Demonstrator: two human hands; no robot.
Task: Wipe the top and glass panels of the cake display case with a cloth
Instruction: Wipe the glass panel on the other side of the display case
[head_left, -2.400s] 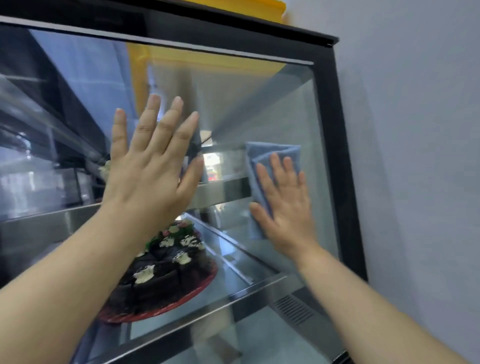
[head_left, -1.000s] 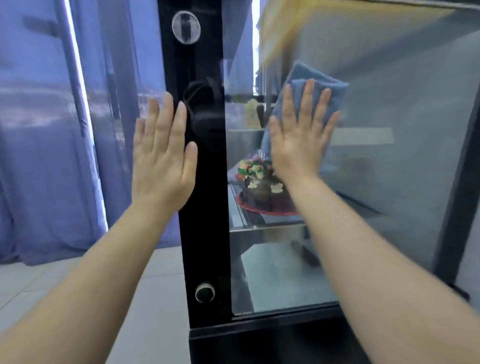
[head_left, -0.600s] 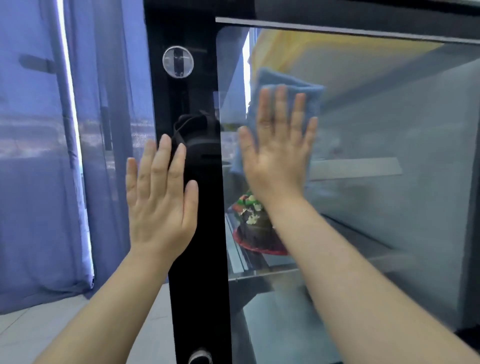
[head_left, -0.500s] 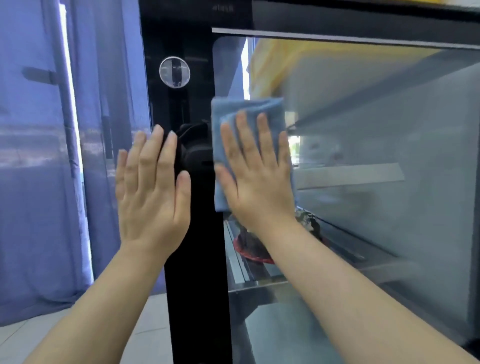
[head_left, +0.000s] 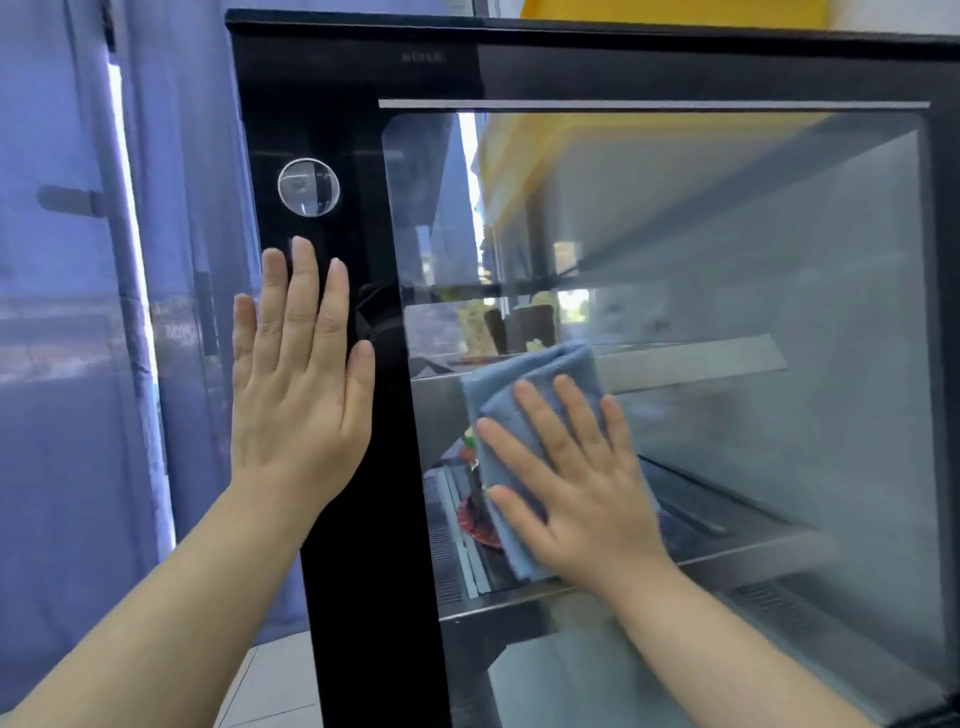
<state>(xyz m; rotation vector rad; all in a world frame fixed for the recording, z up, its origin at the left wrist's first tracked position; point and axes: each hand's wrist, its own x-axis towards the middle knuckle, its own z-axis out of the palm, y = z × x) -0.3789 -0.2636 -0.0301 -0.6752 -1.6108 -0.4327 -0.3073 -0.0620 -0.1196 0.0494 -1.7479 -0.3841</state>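
Blue curtains (head_left: 67, 364) hung off to the left and a bit of tiled floor (head_left: 280, 686) showed low down, so that was the room around the display case (head_left: 675, 67).

Closest to us, our left hand (head_left: 298, 395) was flat with the fingers straight and holding nothing. It was laid along the left edge of the case's black post (head_left: 363, 571), just under a round clear knob (head_left: 308, 187). It looked like a brace, though we couldn't say how hard it pressed.

Our right hand (head_left: 582, 499) was just the other side of that post. Its fingers were spread and straight, pinning the folded blue cloth (head_left: 540, 374) flat against the glass panel (head_left: 753, 260), so pressing rather than gripping. The cloth stuck out above and left of the fingers, with its long side running roughly up-down at a slight lean.

So the cloth sat in the lower-left part of the panel, near the post, and the right hand was clearly the working one. Open glass ran rightward to the far frame, with a big stretch above up to the top bar and a strip below. Our guess was that the next sweep wanted to go right or up, minding the post edge on the left.

Behind the glass, a red cake plate (head_left: 475, 525) peeked out beside the cloth and a shelf (head_left: 701, 358) ran across higher up. Something yellow (head_left: 675, 10) sat on top of the case.
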